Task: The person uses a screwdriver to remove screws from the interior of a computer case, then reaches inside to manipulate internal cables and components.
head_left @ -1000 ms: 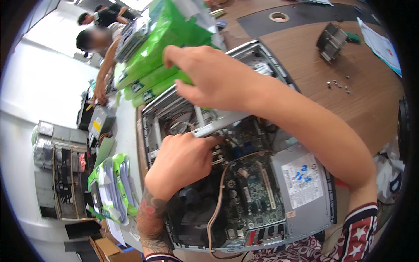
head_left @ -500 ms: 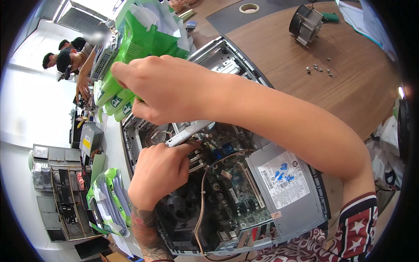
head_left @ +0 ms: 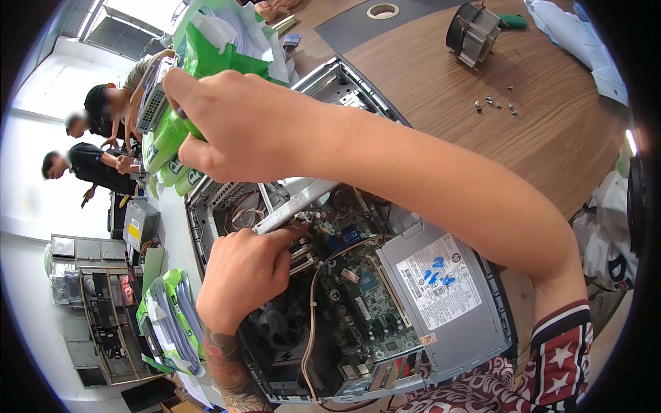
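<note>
An opened desktop computer case (head_left: pixel 506 344) lies in front of me, with its green circuit board (head_left: pixel 365 292) and grey power supply (head_left: pixel 392 258) exposed. A silver metal bar (head_left: pixel 292 206) crosses the case's upper left part. My left hand (head_left: pixel 241 275) is closed at the bar's lower end, its index finger stretched along the bar's near side above the board. My right hand (head_left: pixel 237 127) is raised over the bar and curled closed. A small dark end shows between its thumb and fingers; the rest of what it grips is hidden.
Beyond the case are a heatsink fan (head_left: pixel 474 34), several loose screws (head_left: pixel 489 101) and a tape roll (head_left: pixel 383 11) on the wooden table. Green bags (head_left: pixel 196 55) stand close behind my right hand. A grey metal box (head_left: pixel 141 220) is at the left; people work farther off.
My right hand has shifted slightly up and left and turned, baring a dark end between its fingers. My left hand stays at the bar. The view has shifted a little; another person shows at the left.
</note>
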Available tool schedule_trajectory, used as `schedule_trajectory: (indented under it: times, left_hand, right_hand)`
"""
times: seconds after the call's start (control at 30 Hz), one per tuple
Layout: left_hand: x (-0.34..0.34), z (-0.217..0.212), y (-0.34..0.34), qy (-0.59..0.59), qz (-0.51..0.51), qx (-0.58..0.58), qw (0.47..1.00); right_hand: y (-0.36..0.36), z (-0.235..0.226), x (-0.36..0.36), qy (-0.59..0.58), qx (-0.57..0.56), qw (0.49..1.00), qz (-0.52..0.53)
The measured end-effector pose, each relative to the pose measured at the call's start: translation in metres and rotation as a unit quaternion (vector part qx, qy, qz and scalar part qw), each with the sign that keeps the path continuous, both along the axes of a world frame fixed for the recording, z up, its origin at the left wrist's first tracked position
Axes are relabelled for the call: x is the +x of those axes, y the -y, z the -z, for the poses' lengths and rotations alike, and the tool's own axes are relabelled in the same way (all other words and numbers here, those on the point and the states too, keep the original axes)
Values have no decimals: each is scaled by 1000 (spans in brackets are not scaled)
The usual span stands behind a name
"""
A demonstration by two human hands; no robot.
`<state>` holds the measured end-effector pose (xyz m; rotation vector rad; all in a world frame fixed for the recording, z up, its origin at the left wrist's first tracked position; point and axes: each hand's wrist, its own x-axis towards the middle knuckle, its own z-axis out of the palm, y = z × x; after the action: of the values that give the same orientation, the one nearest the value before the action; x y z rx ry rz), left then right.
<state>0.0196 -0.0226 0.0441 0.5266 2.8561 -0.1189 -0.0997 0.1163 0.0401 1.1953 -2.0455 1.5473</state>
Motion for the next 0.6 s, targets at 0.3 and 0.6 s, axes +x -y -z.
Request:
schedule_trajectory:
  times: [0.3, 0.6]
  left_hand:
    - [-1, 2, 2, 2, 5, -2, 1000]
    - [0, 2, 4, -5, 13, 4, 1000]
  right_hand:
    - [6, 13, -2, 19, 103, 994, -31]
    - [12, 23, 1, -17, 101, 993, -63]
